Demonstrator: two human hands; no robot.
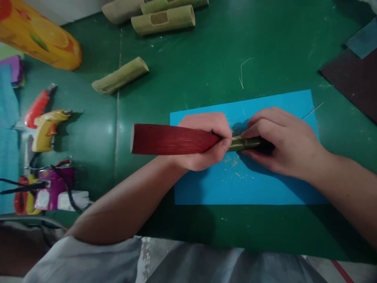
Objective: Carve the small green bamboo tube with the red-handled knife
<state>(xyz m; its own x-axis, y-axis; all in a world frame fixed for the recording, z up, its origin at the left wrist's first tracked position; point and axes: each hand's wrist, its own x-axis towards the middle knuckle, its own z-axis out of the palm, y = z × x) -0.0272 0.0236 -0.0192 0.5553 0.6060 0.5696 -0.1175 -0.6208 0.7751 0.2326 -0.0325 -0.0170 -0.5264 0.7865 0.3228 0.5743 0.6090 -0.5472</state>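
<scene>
My left hand (203,153) is closed around the narrow end of a tool with a thick red wooden handle (167,139). Its working end is hidden in the fist. A thin greenish bamboo piece (237,144) runs between the two hands over a blue sheet (206,188). My right hand (282,137) pinches the bamboo piece between thumb and fingers at its right part. Fine bamboo shavings (235,167) lie scattered on the sheet around it. Whether the tool touches the bamboo is covered by my left hand.
Short bamboo tubes, one (120,76) alone and one with a cut window (176,21), lie beyond. At left are a yellow glue gun (47,131), a red-handled cutter (38,108), a purple power strip (59,184) with cords and an orange bottle (44,35). Dark sheets (353,74) lie right.
</scene>
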